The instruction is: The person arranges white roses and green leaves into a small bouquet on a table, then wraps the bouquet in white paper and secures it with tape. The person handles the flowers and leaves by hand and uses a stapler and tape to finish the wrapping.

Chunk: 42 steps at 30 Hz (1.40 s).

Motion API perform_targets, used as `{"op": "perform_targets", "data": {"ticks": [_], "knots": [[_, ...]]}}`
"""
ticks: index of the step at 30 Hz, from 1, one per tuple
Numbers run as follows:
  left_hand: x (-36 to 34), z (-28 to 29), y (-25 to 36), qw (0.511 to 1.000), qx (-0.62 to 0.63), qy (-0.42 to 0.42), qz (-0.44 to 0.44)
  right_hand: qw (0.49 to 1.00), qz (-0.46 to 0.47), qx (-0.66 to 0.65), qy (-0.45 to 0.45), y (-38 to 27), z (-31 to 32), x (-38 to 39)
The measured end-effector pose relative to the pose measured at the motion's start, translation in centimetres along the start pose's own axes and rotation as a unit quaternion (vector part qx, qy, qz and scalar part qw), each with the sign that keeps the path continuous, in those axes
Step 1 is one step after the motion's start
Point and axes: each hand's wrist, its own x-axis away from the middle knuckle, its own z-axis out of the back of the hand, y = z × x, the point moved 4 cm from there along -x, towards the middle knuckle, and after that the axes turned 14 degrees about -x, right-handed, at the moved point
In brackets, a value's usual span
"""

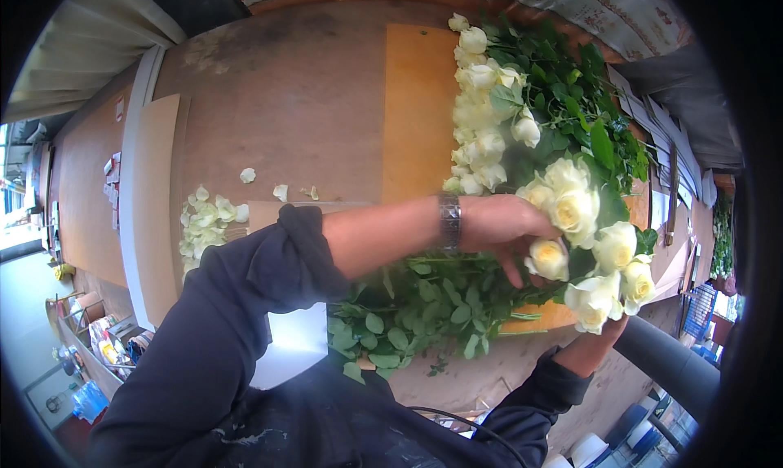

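Observation:
My left hand (510, 227), with a dark metal watch (449, 222) at the wrist, reaches across to the right. Its fingers are bent around a cream-white rose (547, 258) just below the bloom; some fingertips are hidden. Behind a raised bunch of white roses (613, 248), my right hand (605, 337) holds it from the near side, and the blooms cover most of its fingers. Leafy green rose stems (416, 309) lie beneath my left forearm, close to my body. Farther back, a large row of white roses (481, 142) lies with blooms facing left and leaves to the right.
Loose pale petals (208, 223) are heaped at the left on the brown table (285, 85). An orange-yellow board (416, 109) lies under the roses. A white-edged cardboard panel (151, 207) stands to the left. A thick dark tube (669, 362) is near my right arm.

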Motion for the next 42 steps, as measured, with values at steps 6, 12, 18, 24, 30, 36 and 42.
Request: {"op": "perform_targets", "data": {"ticks": [6, 12, 18, 24, 30, 36, 42], "knots": [[2.9, 7.0, -4.4, 0.971, -0.052, 0.160, 0.168, 0.998, 0.013, 0.003, -0.064, -0.7, -4.2, -1.7], [2.5, 10.7, -2.2, 0.887, -0.339, 0.310, 0.050, 0.981, 0.068, 0.096, -0.154, -4.2, -11.6, -3.0], [-1.3, 7.4, 2.3, 0.853, -0.498, 0.138, -0.080, 0.975, 0.039, 0.125, -0.179, -5.7, -14.9, -3.5], [-6.6, 5.5, -0.2, 0.740, -0.672, 0.000, 0.020, 0.974, 0.045, 0.093, -0.199, -5.1, -14.7, -3.7], [-11.3, 5.5, -4.4, 0.624, -0.770, 0.121, 0.058, 0.969, 0.093, 0.112, -0.198, -5.3, -13.6, -4.1], [-11.3, 6.6, -6.3, 0.659, -0.721, 0.192, 0.097, 0.967, -0.001, -0.231, 0.106, -0.1, -8.0, -3.2], [-9.9, 8.3, -7.5, 0.641, -0.731, 0.191, 0.138, 0.541, -0.089, -0.834, -0.059, -4.6, 4.3, -5.2]]}}
